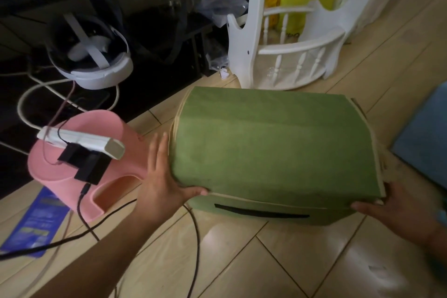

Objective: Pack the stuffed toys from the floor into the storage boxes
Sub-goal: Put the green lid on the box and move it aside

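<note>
Green storage box [273,143] sits on the wood floor [242,261], lid closed, contents hidden, its long axis running left to right. The left hand [162,181] presses flat against its left side, fingers straight. The right hand [396,208] touches the near right corner, fingers relaxed.

Pale wood floor [242,261], white spindled rack [290,51], perhaps a dark cabinet [157,19]

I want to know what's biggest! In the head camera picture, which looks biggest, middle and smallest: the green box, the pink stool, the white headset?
1. green box
2. pink stool
3. white headset, though it lies farther away, so that is less sure.
</note>
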The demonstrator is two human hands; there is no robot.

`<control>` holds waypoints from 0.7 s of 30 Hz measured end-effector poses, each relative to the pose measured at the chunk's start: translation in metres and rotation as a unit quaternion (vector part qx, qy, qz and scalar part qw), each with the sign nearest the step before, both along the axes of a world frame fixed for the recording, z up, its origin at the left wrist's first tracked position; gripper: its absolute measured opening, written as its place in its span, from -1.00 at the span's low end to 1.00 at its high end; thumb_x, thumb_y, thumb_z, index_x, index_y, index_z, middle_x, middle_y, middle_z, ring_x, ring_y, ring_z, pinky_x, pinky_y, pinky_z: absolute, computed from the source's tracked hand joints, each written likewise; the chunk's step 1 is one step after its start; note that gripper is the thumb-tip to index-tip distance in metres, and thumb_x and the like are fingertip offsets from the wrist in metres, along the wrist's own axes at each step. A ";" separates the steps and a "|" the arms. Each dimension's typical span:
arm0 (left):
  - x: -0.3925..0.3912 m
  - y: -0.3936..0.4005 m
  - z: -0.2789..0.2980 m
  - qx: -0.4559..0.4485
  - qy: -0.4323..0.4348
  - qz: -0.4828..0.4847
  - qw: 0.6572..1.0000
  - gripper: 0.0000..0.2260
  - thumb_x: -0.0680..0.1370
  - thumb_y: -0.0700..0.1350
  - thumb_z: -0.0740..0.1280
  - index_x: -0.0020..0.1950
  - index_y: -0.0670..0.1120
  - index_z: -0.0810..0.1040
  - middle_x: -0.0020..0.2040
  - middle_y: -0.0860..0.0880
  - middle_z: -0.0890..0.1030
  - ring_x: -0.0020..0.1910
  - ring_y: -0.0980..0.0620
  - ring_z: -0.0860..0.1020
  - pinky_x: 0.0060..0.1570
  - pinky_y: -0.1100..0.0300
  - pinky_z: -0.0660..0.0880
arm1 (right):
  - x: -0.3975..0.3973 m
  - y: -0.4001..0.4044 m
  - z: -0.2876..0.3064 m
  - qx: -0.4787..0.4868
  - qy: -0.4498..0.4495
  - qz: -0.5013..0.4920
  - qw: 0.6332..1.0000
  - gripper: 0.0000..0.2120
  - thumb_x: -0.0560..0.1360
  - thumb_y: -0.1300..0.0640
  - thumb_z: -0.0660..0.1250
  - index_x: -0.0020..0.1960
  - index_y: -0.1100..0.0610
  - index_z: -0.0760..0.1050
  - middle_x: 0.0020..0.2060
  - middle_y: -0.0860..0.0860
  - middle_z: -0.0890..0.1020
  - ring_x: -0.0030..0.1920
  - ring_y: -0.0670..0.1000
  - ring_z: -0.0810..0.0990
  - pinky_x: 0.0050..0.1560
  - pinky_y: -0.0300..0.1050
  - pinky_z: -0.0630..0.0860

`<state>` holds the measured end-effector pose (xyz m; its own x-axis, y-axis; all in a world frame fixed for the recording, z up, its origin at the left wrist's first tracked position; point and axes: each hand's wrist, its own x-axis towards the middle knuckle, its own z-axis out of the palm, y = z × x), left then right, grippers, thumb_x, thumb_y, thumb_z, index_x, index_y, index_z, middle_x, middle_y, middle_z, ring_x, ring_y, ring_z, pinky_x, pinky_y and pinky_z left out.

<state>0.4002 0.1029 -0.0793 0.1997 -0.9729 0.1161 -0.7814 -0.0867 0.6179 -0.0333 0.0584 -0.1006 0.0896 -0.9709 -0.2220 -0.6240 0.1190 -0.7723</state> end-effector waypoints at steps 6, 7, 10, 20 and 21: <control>-0.015 -0.021 0.003 0.034 0.167 0.005 0.985 0.20 0.12 0.08 0.66 0.57 0.10 -0.01 0.42 0.26 0.31 0.42 0.14 0.32 0.37 0.06 0.38 | 0.003 -0.015 -0.013 0.030 -0.120 -0.063 0.990 -0.14 0.16 -0.33 0.52 0.31 0.11 0.44 0.15 0.07 0.62 0.12 0.09 0.61 0.00 -0.03 0.61; -0.008 -0.025 0.002 0.048 0.213 -0.013 0.976 0.19 0.12 0.12 0.66 0.57 0.12 -0.02 0.43 0.27 0.30 0.42 0.16 0.32 0.37 0.07 0.39 | 0.005 -0.016 -0.005 0.048 -0.148 -0.060 0.986 -0.22 0.19 -0.21 0.56 0.30 0.09 0.45 0.15 0.07 0.63 0.10 0.08 0.63 -0.03 -0.04 0.63; -0.002 -0.031 0.008 0.083 0.337 0.006 0.938 0.21 0.15 0.35 0.54 0.58 0.13 -0.12 0.52 0.10 0.24 0.38 0.08 0.40 0.25 0.08 0.50 | -0.001 -0.021 0.006 0.082 -0.206 -0.076 0.972 -0.05 0.06 -0.34 0.56 0.32 0.08 0.40 0.13 0.14 0.62 0.02 0.07 0.67 -0.02 0.18 0.61; -0.019 -0.047 0.008 0.190 0.417 0.178 0.871 -0.17 0.22 0.42 0.44 0.35 -0.01 0.43 0.12 -0.06 0.65 0.01 -0.10 0.66 -0.01 -0.10 0.63 | 0.032 -0.048 0.007 0.161 -0.326 -0.183 0.914 -0.36 0.28 -0.35 0.38 0.24 -0.02 0.54 0.10 0.00 0.67 0.07 0.10 0.66 0.13 0.25 0.51; -0.021 -0.047 0.008 0.176 0.406 0.179 0.879 -0.22 0.25 0.41 0.40 0.31 -0.05 0.46 0.09 -0.07 0.65 0.00 -0.09 0.66 0.04 -0.07 0.62 | 0.032 -0.048 0.006 0.151 -0.335 -0.182 0.912 -0.42 0.32 -0.30 0.37 0.23 0.01 0.55 0.10 0.01 0.67 0.04 0.06 0.67 0.06 0.20 0.55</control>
<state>0.3792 0.0564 -0.0716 0.3783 -0.7777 -0.5021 0.0207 -0.5352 0.8445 -0.0016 0.0104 -0.0944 -0.0127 -0.8671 -0.4980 0.0990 0.4945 -0.8635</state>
